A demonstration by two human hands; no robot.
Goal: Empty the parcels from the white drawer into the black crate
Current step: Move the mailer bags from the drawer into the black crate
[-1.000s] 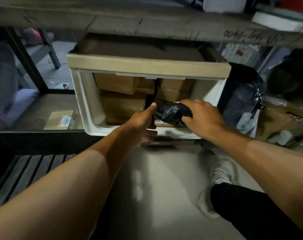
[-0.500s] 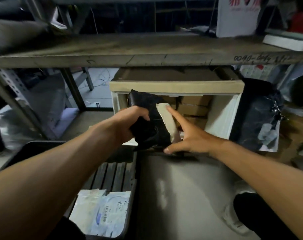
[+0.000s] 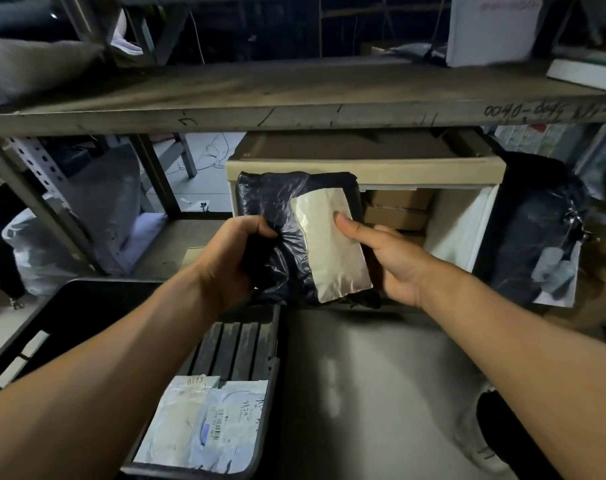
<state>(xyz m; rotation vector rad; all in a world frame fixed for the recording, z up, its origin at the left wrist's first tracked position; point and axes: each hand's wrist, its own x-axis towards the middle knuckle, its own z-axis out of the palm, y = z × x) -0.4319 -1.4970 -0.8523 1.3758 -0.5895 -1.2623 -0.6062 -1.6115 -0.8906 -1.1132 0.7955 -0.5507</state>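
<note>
Both hands hold up a black plastic parcel (image 3: 277,202) with a pale label, in front of the white drawer (image 3: 461,226). My left hand (image 3: 230,261) grips its crumpled left side. My right hand (image 3: 388,261) holds its right edge, thumb on the label. Brown cardboard boxes (image 3: 398,209) still lie inside the drawer, under a tan top panel. The black crate (image 3: 263,410) sits at lower left below the parcel, with a white parcel (image 3: 204,420) bearing a barcode label on its slatted bottom.
A wooden shelf board (image 3: 294,105) runs overhead across the view. A bulging black bag (image 3: 537,237) stands right of the drawer. A perforated metal shelf post (image 3: 41,188) rises at left. My shoe and dark trouser leg (image 3: 502,438) are at lower right on the grey floor.
The black parcel has come up out of the drawer and turned its label toward me. My right hand shifted from touching it with spread fingers to holding its right edge.
</note>
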